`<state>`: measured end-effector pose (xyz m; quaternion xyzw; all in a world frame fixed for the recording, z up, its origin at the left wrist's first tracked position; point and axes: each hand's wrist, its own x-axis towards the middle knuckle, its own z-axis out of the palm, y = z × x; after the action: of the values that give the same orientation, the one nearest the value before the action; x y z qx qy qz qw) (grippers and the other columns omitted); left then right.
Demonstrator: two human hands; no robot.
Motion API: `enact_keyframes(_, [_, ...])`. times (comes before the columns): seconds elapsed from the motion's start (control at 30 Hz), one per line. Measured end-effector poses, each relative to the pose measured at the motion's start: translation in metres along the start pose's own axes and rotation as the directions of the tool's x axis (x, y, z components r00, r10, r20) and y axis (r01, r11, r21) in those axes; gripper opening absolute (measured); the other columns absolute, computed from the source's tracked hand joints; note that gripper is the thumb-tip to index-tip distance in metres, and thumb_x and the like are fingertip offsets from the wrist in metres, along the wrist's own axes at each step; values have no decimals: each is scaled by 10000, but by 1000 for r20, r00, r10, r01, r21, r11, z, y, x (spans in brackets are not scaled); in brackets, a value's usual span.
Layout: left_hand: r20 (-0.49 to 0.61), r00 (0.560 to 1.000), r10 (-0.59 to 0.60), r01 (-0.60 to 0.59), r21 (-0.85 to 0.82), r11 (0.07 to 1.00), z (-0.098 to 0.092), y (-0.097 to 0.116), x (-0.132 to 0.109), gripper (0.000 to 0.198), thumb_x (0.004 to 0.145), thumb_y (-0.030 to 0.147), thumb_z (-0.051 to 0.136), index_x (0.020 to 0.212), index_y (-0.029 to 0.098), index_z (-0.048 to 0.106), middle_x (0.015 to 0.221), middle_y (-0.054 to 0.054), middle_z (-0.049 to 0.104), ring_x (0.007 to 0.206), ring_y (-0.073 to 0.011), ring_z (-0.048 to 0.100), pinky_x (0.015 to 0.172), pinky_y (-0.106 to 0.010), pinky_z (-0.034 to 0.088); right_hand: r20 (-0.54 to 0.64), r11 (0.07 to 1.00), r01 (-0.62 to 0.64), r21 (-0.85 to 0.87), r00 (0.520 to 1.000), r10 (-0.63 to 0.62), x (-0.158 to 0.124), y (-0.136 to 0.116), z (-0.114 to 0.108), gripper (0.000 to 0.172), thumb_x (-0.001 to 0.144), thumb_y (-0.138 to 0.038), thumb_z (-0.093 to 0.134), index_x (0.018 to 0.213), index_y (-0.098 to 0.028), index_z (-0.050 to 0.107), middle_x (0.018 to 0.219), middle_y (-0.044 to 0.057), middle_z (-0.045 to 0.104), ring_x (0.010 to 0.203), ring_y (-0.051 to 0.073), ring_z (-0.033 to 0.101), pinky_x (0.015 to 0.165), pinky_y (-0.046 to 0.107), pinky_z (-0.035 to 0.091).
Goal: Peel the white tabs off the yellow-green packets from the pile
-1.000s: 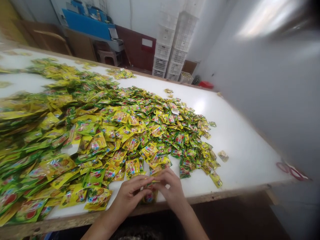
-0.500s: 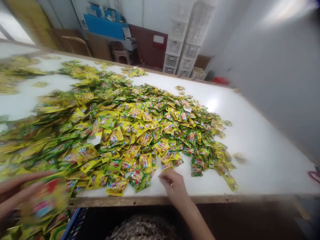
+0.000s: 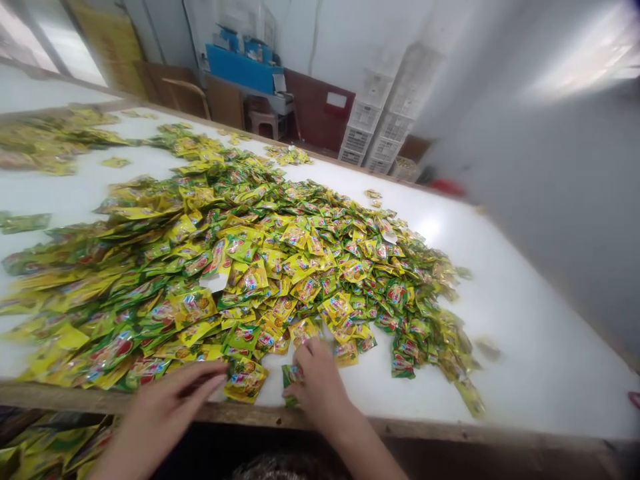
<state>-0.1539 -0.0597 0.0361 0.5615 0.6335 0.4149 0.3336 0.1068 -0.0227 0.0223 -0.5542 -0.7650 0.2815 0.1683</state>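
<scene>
A large heap of small yellow and green candy packets (image 3: 295,267) covers the white table (image 3: 525,320) in front of me. My left hand (image 3: 183,397) is at the front edge, its fingertips beside a yellow candy packet (image 3: 246,381). Its thumb and fingers are stretched out with a gap between them. My right hand (image 3: 320,380) is bent over a green candy packet (image 3: 290,379), fingers curled on it; part of the packet is hidden beneath them.
More packets (image 3: 55,443) lie below the table edge at lower left. A wooden strip (image 3: 270,415) borders the table. Stacked white crates (image 3: 367,117), a blue box (image 3: 243,69) and a stool (image 3: 263,120) stand behind it. Another packet pile (image 3: 50,143) lies at far left.
My left hand has moved right from above the packets at lower left to the table edge, leaving a packet behind. My right hand has shifted slightly left onto the green packet. The view has turned left.
</scene>
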Motion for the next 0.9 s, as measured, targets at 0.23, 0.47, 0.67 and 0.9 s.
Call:
enact_keyframes(0.23, [409,900,152,-194,63,979,76,7,25,190,863,256,582,950,265,751,932,-52,745,867,-221,692,763,-277,522,29,949,-71,307,997,65,23,23,-45,225,748,-130,698,945,-228,652,870,-15,662,780,180,631,653,257,479])
enact_keyframes(0.47, [317,941,116,-141,58,988,28,15,10,176,882,316,594,926,288,761,908,-29,764,861,-210,703,775,-263,534,155,994,109,18,982,-111,86,5,-33,340,637,32,659,881,-196,724,882,52,702,807,211,639,732,284,472])
enact_keyframes(0.67, [-211,943,255,-168,361,917,-46,9,56,217,893,353,582,984,249,750,968,-42,769,905,-226,708,851,-318,548,106,930,241,-278,970,-220,63,1,-28,337,634,74,533,838,-160,665,982,134,630,974,289,553,842,371,429])
enact_keyframes(0.9, [288,802,523,-562,660,499,-71,28,172,634,859,5,409,1416,300,482,1514,-89,439,1408,-310,335,1107,-532,295,91,965,159,-209,986,-143,23,17,-41,403,672,27,553,995,-202,627,1018,84,639,949,241,598,813,312,445])
